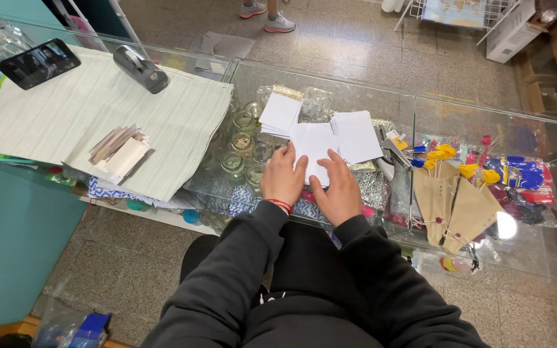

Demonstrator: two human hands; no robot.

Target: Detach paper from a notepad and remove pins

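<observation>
Here, sheet: a white rectangular paper sheet lay on the glass countertop, long axis pointing away from the person (slightly tilted).
Left hand: flat, fingers together, pressing its left edge.
Right hand: flat, fingers spread, on its lower right.

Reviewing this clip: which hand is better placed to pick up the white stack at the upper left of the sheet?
Probably the left hand: it presses the white sheet on the side nearer that stack. The right hand would have to cross over.
</observation>
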